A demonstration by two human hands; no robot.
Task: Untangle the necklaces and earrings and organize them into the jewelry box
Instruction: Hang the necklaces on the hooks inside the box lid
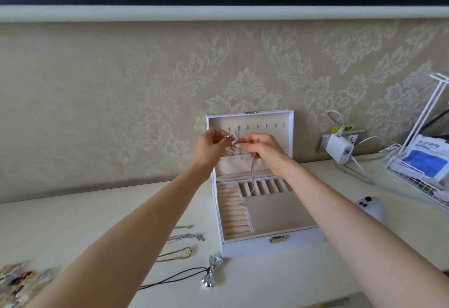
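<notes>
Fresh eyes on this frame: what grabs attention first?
The left hand and right hand are raised mid-frame, both pinching a thin silver chain necklace that dangles toward the open white jewelry box with beige velvet lining. Left of the box, more necklaces lie on the white table, the nearest a black cord necklace with a shiny silver bow pendant.

Head view looks forward and down, close.
</notes>
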